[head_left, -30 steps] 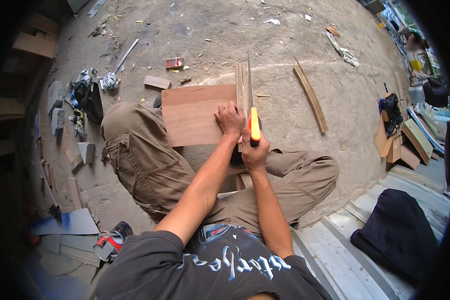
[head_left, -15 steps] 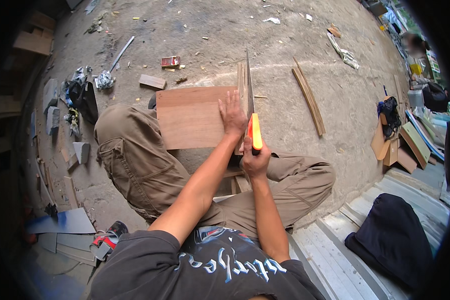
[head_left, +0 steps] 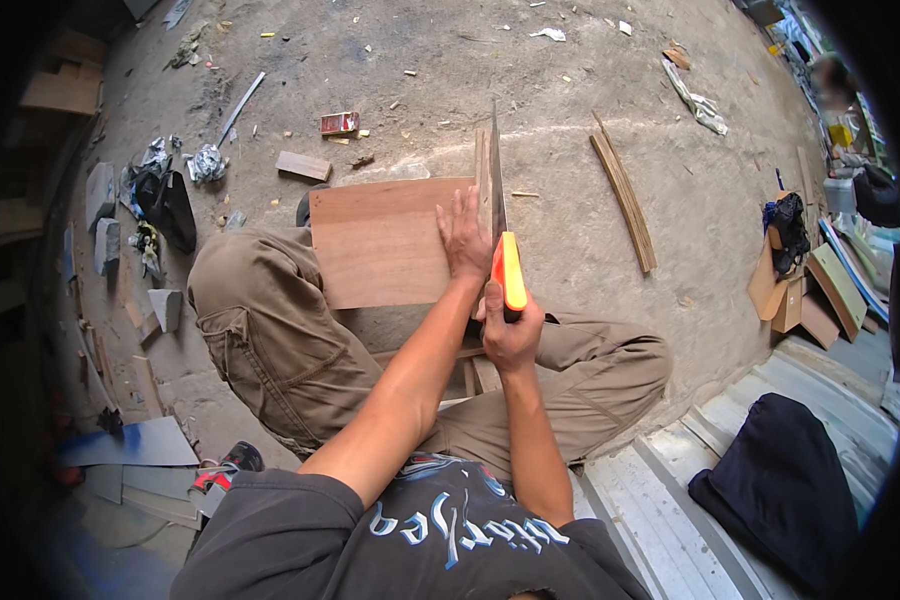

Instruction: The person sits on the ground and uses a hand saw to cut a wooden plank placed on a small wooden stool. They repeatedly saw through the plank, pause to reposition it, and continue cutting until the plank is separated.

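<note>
My right hand is wrapped round the yellow-orange handle of a hand saw. The saw's thin blade points away from me along the right edge of a narrow wooden strip. Flat on the right end of a reddish-brown wooden board lies my left hand, fingers stretched out and pointing away, beside the strip and the saw. The board sits in front of my bent left knee. How the strip and board meet is hidden under my left hand.
Two thin wooden strips lie on the concrete floor to the right. Beyond the board are a small wood block and a red box. Grey block pieces and a black bag lie left. A dark cloth rests on metal sheeting at right.
The saw and my right hand have shifted slightly toward me. My left hand stays pressed on the board, and the view has tilted a little.
</note>
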Tool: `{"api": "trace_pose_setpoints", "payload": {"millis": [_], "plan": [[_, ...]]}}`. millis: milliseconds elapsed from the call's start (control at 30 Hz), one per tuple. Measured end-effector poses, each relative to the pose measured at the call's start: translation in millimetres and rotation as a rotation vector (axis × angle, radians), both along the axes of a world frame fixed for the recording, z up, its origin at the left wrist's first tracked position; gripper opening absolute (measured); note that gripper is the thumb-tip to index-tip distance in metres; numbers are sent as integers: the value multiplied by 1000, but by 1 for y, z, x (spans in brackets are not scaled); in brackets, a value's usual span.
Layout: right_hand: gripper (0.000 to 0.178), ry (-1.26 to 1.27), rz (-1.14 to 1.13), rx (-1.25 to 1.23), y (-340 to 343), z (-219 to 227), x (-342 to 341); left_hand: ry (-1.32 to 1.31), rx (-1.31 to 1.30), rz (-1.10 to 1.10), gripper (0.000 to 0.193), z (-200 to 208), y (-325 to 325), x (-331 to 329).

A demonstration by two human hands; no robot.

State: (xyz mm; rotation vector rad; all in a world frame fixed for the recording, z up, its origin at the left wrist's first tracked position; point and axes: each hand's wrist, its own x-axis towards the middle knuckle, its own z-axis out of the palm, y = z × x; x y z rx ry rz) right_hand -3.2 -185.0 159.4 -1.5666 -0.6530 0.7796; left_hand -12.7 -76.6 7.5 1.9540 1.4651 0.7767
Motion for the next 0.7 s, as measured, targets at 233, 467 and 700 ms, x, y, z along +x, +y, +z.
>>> {"api": "trace_pose_setpoints", "payload": {"millis": [233, 467, 700], "plan": [[26, -124, 35, -131, -25, 20, -18, 5, -22, -11, 54, -2, -2, -1], [31, -117, 11, -144, -2, 42, -32, 22, 28, -28, 51, -5, 2, -1], [28, -212, -43, -147, -19, 45, -17, -35, -35, -10, 51, 2, 2, 1]]}}
